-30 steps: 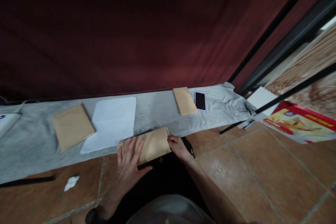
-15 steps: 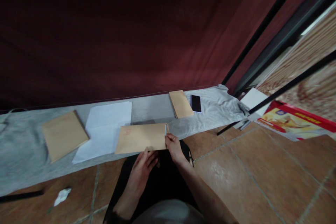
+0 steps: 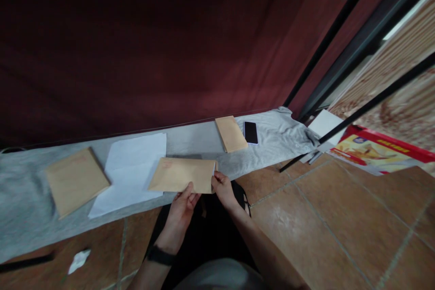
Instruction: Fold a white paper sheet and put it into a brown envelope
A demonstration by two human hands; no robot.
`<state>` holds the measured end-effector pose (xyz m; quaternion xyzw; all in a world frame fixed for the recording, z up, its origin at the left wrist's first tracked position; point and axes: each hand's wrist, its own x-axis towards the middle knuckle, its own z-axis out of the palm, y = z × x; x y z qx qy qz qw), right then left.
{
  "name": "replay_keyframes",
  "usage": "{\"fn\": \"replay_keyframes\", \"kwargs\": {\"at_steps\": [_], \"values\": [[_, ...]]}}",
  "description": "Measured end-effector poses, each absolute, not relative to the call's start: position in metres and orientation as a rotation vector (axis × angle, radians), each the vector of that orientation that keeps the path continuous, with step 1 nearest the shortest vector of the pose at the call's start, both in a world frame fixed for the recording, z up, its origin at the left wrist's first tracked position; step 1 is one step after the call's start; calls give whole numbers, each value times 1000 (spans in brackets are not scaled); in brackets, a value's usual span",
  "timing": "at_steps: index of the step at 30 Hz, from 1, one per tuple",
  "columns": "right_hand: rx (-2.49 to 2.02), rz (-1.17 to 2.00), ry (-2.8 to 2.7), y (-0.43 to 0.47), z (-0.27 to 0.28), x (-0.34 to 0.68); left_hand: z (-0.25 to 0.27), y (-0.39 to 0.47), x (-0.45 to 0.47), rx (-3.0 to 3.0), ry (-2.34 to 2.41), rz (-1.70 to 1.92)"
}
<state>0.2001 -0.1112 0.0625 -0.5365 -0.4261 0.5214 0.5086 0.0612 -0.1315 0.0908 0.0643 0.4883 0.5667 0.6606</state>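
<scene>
A brown paper envelope (image 3: 185,175) with faint red print at its left end lies level between my hands, over the front edge of the cloth-covered surface. My left hand (image 3: 183,206) grips its near edge, thumb on top and fingers underneath. At the right end, my right hand (image 3: 222,188) pinches the opening, where a thin strip of white paper (image 3: 214,168) shows. Just left of the envelope, white paper sheets (image 3: 131,167) lie on the cloth, partly covered by the envelope's left end.
A stack of brown envelopes (image 3: 76,181) rests at the left, another brown envelope (image 3: 231,133) behind on the right, beside a phone (image 3: 251,132). Grey cloth (image 3: 190,138) covers the narrow surface. Black metal bars (image 3: 335,31) and a red-yellow box (image 3: 377,149) stand at the right.
My left hand has turned and its thumb now lies on top of the envelope. The envelope's near edge has lifted slightly. My right hand stays at the opening. The view has shifted slightly.
</scene>
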Motion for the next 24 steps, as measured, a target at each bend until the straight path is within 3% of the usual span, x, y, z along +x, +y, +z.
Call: {"fn": "replay_keyframes", "kwargs": {"at_steps": [17,24], "values": [[-1284,1128,-1082,-112,67,205,92,-123,58,168,1118,1241],[-1155,1221,-785,-109,74,207,96,-101,48,203,1109,1181]]}}
